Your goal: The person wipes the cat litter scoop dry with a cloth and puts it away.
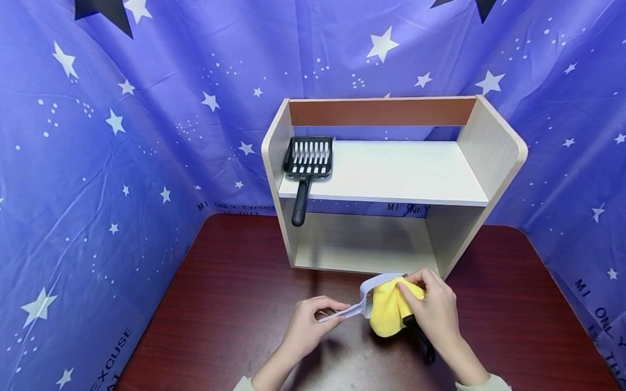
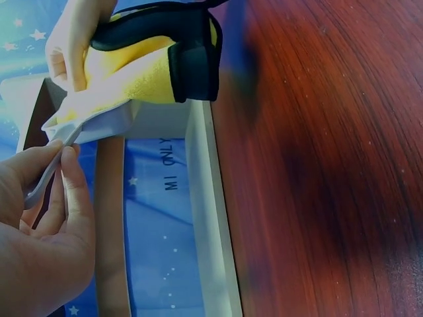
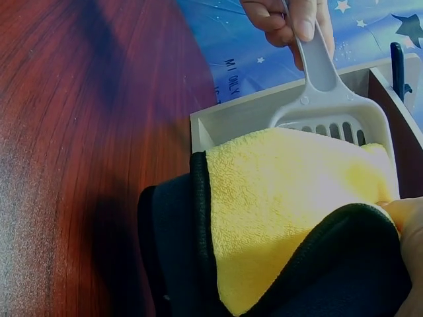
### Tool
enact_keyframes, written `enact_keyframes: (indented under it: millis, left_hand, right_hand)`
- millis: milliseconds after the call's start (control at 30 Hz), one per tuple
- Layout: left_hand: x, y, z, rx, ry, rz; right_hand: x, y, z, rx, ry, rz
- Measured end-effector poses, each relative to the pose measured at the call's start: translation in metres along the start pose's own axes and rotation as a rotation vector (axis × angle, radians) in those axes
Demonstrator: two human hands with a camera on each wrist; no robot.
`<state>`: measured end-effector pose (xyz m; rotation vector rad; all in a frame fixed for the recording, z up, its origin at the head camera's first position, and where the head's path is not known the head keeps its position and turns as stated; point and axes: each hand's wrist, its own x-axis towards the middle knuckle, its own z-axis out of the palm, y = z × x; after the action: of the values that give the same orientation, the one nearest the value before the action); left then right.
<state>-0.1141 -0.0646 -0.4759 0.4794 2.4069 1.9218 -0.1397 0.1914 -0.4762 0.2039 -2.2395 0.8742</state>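
Note:
My left hand [image 1: 307, 326] pinches the handle of a pale grey slotted litter scoop [image 1: 365, 292] between thumb and fingers. A yellow cloth with a dark backing and black edging [image 1: 386, 313] is in my right hand [image 1: 437, 309], which pinches it against the scoop's slotted head. In the right wrist view the cloth [image 3: 284, 191] covers much of the scoop's head [image 3: 322, 66], leaving the handle and a row of slots showing. The left wrist view shows the cloth's dark edge [image 2: 195, 66] hanging to one side. Both hands are above the table, in front of the shelf.
A two-level wooden shelf unit [image 1: 501, 150] stands at the back of the dark red table [image 1: 226, 307]. On its upper board lies a black slotted scoop [image 1: 304, 183], its handle jutting past the front edge. Blue star-printed curtains [image 1: 160, 127] surround the table.

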Motion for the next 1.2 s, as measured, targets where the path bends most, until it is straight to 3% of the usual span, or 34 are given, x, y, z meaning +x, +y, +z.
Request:
enact_keyframes:
  millis: [433,767,1200]
  left_hand:
    - [-0.002,-0.006,-0.007,0.067,0.009,-0.005]
    - [-0.004,-0.011,-0.013,0.033,-0.007,-0.057]
    - [-0.002,-0.012,-0.012,-0.010,-0.007,-0.072]
  right_hand:
    - [0.000,0.006,-0.008,-0.017,-0.002,0.047]
    - [0.001,0.015,-0.013,0.005,0.007,0.089]
    - [-0.001,0.007,-0.011,0.114,-0.050,-0.028]
